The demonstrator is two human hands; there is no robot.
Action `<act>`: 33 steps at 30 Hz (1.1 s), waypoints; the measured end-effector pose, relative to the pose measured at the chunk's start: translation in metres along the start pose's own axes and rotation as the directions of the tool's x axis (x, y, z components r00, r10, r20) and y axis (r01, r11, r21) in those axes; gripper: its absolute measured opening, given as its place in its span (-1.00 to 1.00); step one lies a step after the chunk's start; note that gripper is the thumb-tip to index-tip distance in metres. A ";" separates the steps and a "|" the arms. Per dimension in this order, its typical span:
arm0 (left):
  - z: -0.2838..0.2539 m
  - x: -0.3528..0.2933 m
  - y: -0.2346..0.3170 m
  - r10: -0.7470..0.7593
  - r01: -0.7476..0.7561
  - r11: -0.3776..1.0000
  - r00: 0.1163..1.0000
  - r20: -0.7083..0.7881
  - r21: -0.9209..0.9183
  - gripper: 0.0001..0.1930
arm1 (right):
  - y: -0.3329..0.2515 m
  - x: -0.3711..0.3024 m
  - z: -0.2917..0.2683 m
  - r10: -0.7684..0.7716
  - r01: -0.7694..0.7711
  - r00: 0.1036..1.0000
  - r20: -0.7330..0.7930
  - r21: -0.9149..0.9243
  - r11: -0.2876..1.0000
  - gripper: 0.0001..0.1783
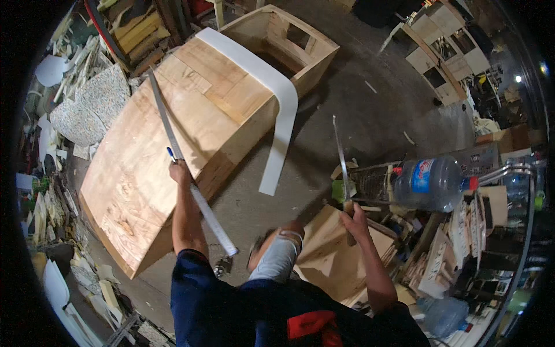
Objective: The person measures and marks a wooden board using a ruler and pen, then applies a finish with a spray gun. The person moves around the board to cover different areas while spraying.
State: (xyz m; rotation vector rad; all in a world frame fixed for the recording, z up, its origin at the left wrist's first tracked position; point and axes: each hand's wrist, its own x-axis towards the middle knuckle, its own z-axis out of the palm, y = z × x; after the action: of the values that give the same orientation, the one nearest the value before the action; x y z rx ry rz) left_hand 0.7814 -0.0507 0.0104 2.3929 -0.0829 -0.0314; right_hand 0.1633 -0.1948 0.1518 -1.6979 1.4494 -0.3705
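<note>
My left hand (180, 173) is closed around the middle of a long metal ruler (211, 218), with a blue pen (170, 153) sticking out of the same grip. The ruler's far end reaches over a large plywood furniture frame (136, 173). In my right hand (357, 223) is a knife with a long thin blade (340, 151) and a brownish handle, its tip pointing away from me. A white foam strip (243, 65) lies across the frame's far part and bends over its right edge, hanging toward the floor.
Foam scraps (92, 107) are heaped along the left. Plywood sheets (324, 248) lean by my right leg. Large water bottles (433, 184) stand to the right near a bent metal tube (523, 237). Another wooden frame (442, 55) is at the far right.
</note>
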 end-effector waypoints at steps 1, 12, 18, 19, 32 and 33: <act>0.010 0.000 0.001 -0.002 0.002 1.000 1.000 0.006 0.017 -0.71 | 0.002 0.023 -0.013 0.033 -0.027 0.996 0.078 -0.075 0.997 -0.51; 0.103 0.031 0.032 0.046 0.115 0.874 0.948 -0.316 0.472 -0.71 | -0.109 0.379 -0.108 0.014 0.206 0.885 0.465 -0.418 0.885 -0.52; 0.178 -0.152 0.155 -0.351 0.345 0.849 0.934 0.060 -0.400 -0.72 | -0.130 0.555 -0.155 -0.071 0.540 0.733 0.676 -0.516 0.665 -0.57; 0.202 -0.177 0.174 -0.440 0.476 0.783 0.879 0.184 -0.401 -0.69 | -0.130 0.591 -0.165 -0.131 0.637 0.680 0.721 -0.492 0.594 -0.57; 0.422 -0.236 0.268 -0.476 0.411 0.611 0.873 0.101 -0.677 -0.33 | -0.182 0.795 0.035 -0.160 0.997 -0.054 0.986 0.063 0.051 -0.64; 0.416 -0.227 0.283 -0.481 0.448 0.566 0.861 0.165 -0.692 -0.38 | -0.185 0.795 0.046 -0.174 0.996 -0.065 0.983 0.075 0.055 -0.64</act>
State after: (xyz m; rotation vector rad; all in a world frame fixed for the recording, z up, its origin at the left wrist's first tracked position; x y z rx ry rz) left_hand 0.5211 -0.5239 -0.1024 1.5532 0.5130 -0.2230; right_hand 0.5434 -0.9085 0.0314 -2.6848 -0.5804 0.7627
